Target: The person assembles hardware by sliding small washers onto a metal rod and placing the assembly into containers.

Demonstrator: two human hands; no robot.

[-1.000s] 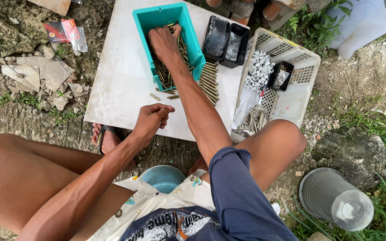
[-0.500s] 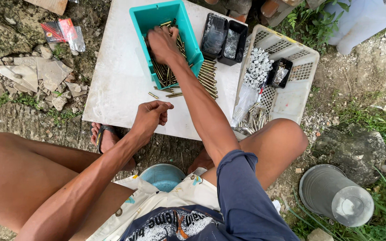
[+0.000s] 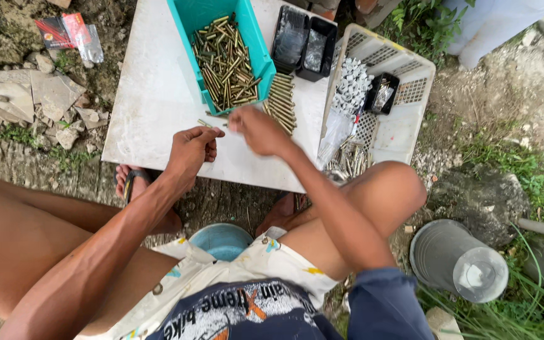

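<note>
White desk (image 3: 158, 113) carries a teal bin (image 3: 256, 53) of brass pins (image 3: 225, 63) lying mostly lengthwise, just beyond both hands. Right hand (image 3: 256, 129), nearer, is blurred, grip unclear; left hand (image 3: 190, 148) pinches one pin (image 3: 204, 123).

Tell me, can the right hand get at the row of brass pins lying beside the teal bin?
Probably yes: the right hand hovers just beside the row of brass pins, nothing lying between them.

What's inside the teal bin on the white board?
The teal bin holds a loose heap of brass-coloured metal rods, lying crisscross. The heap covers most of the bin's floor, so whatever lies beneath it cannot be seen.
</note>
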